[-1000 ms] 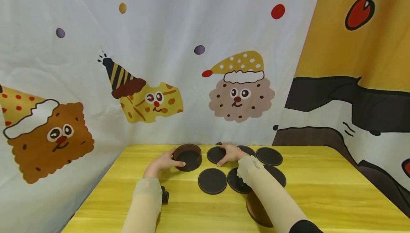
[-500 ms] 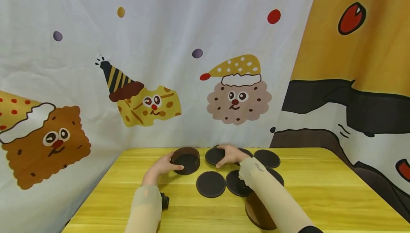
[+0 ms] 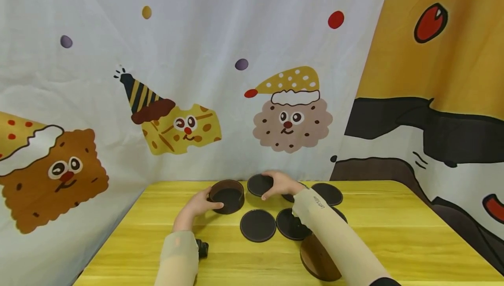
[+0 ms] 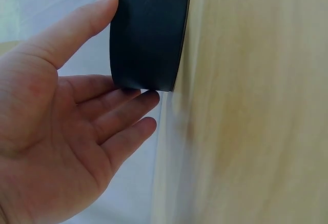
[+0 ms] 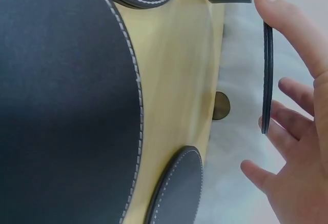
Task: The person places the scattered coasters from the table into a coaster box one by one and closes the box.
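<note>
Well, nearest lies a brown round piece [image 3: 316,262] on the table [image 3: 232,255], partly under the right sleeve [image 3: 334,229]. Beyond it, the left front disc [image 3: 257,225] lies flat and fully in sight, with the middle front disc [image 3: 288,224] just beside it; the right front disc [image 3: 340,214] shows only a sliver past the sleeve.

Farther out, the left hand [image 3: 198,204] holds the round holder [image 3: 229,185], which stands upright on the table with its mouth up. Its thumb lies at the near side of the rim and its fingers bend against the outer wall, gripping lightly. Whether anything lies inside is too dark to tell.

The right hand [image 3: 281,184] pinches the lifted disc [image 3: 258,185] between thumb and fingertips, little finger held away. The right wrist view shows this disc edge-on and apart from the table; its edge has a double line, so whether it is one layer or two I cannot say. It sits just right of the holder. Behind the hand, a back disc [image 3: 289,198] is half hidden; the far right disc [image 3: 327,194] lies beside it. The printed curtain [image 3: 189,36] hangs behind everything.

My reading: the step in hand is bringing a disc to the holder. The next move calls for a steady rim and the disc centred over it, level, before the fingers part.
</note>
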A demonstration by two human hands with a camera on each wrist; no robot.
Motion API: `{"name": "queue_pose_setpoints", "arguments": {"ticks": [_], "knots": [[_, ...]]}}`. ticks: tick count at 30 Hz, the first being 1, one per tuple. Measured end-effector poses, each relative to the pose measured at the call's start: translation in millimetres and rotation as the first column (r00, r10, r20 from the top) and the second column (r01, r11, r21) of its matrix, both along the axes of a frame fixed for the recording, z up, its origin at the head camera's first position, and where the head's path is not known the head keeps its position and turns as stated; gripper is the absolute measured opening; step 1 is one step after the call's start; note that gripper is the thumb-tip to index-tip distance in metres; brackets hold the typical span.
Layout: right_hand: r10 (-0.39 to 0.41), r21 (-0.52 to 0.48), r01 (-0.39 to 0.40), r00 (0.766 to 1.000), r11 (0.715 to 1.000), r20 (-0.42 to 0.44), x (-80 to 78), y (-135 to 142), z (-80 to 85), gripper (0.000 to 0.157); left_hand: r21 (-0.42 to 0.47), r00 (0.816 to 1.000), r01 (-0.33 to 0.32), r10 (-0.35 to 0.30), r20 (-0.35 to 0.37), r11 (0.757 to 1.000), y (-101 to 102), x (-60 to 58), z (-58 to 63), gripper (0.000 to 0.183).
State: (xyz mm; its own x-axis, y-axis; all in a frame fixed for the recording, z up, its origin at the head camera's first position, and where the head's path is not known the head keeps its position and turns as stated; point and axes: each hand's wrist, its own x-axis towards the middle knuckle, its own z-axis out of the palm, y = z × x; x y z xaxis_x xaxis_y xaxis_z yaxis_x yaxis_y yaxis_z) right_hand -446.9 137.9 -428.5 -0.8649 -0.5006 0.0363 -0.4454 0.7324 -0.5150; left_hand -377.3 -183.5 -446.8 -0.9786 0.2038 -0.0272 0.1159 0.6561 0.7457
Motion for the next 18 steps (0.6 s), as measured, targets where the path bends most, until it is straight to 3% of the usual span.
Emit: {"name": "queue_pose_setpoints", "arguments": {"ticks": [18], "knots": [[0.024, -0.065, -0.025, 0.999, 0.998, -0.023, -6.3, -8.8, 31.6, 0.095, -0.029, 1.0, -0.009, 0.009, -0.004, 1.0, 2.3, 5.5, 4.5, 0.086]]}}
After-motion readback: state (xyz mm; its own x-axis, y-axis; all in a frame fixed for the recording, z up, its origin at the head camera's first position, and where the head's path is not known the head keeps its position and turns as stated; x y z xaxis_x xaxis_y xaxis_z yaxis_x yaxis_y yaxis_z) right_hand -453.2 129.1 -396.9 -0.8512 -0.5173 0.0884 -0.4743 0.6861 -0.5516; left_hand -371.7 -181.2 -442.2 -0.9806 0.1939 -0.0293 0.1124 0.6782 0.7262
